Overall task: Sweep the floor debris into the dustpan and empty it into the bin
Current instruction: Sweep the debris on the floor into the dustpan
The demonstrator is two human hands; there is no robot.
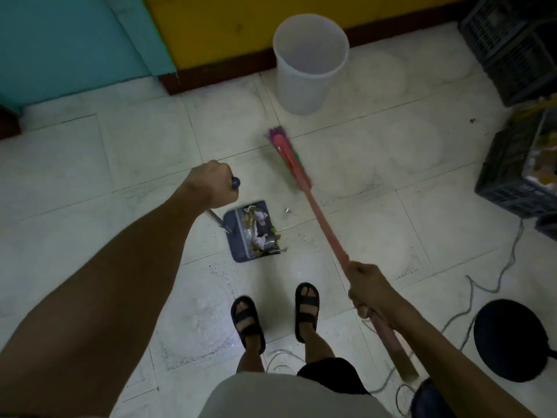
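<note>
the left hand point(211, 184) is fisted around the top of the dustpan's long handle, and the blue dustpan point(251, 232) sits on the white tiled floor point(75, 164) just ahead of 2 sandaled feet, heaped with paper scraps and debris point(261, 229). the right hand point(369, 289) grips the red broom point(301, 182) mid-shaft, its blurred head right of the pan. the white bin point(307, 64) stands upright by the yellow wall.

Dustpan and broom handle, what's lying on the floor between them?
In the head view, one small scrap lies on the tile between the dustpan and broom handle; otherwise only specks.
</note>
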